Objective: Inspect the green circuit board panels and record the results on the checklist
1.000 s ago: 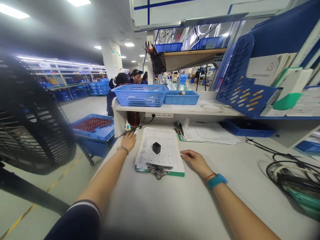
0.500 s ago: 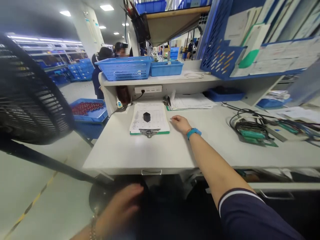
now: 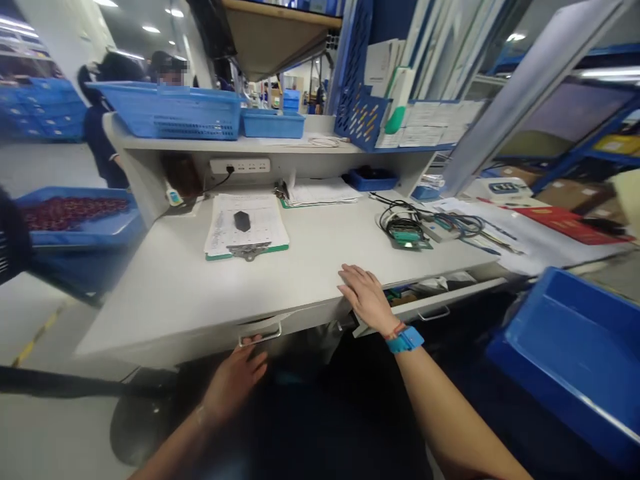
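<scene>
From the head camera, the person stands close against the front edge of the desk (image 3: 175, 300), both arms reaching low. The right hand (image 3: 367, 298) lies open and flat, fingers spread, across that edge, right beside the corner of a drawer (image 3: 430, 300) that sits pulled out and holds some loose items. The left hand (image 3: 235, 380) hangs lower, open, its fingertips (image 3: 255, 350) just under the metal handle (image 3: 260, 335) of a shut drawer; it does not visibly close on the handle. A wide stretch of bare desk lies between the hands and the clipboard (image 3: 246, 227), which sits well back with a small black block (image 3: 242, 221) on its papers. Beyond it, more papers (image 3: 320, 193) lie under the shelf (image 3: 225, 144), and a coil of cables (image 3: 403, 227) sits to the right, near the desk's far side. A large blue bin (image 3: 565, 360) stands low on the right, just past the open drawer, leaving a dark gap in front of it. Off the desk's left end, a blue tray of dark red parts (image 3: 75, 213) rests beyond open floor (image 3: 50, 427), and a co-worker (image 3: 105, 113) stands farther back, apart from the desk.
</scene>
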Available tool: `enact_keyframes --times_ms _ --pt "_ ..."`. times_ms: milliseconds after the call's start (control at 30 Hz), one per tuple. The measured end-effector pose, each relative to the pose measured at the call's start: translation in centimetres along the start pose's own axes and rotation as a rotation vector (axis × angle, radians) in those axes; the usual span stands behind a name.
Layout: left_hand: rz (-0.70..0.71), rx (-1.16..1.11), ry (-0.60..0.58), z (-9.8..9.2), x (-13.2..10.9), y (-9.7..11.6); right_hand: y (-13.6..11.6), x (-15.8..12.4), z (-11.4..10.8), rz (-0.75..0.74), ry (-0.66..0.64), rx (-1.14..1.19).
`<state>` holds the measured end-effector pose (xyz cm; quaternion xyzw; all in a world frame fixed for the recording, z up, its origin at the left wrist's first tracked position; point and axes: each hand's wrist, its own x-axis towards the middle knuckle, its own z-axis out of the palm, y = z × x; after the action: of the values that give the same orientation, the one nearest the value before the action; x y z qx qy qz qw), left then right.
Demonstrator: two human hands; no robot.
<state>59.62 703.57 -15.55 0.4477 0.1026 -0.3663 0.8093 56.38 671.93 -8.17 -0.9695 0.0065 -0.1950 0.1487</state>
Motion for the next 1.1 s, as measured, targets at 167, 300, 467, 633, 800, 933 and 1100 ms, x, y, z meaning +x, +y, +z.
enact_keyframes --times_ms 167,300,467,633,800,933,1100 --pt "-0.063 0.098 -0.001 -0.8 -1.9 -1.2 -0.1 -2.1 0.4 0.044 0.064 -0.213" --pt "-0.144 0.068 0.053 -0.4 -3.4 -2.0 0.0 -1.9 0.1 0.03 0.029 -0.23" --pt "-0.207 0.291 0.134 0.0 -6.3 -1.3 -1.7 -3.4 -1.0 -0.118 -0.073 -0.106" --pt "0.508 1.192 0.055 -1.6 -10.3 2.5 -4.0 -5.7 -0.3 -0.24 -0.169 -0.087" --pt "0.91 1.887 0.349 -2.8 -9.7 6.0 -4.5 -6.4 0.9 -0.182 -0.107 -0.153" --pt "0.837 2.003 0.327 -3.2 -9.3 5.8 -4.6 -7.1 0.5 -0.183 -0.136 -0.135" --pt "0.863 2.008 0.312 -3.5 -11.3 4.7 -4.9 -9.2 -0.2 -0.167 -0.157 -0.138"
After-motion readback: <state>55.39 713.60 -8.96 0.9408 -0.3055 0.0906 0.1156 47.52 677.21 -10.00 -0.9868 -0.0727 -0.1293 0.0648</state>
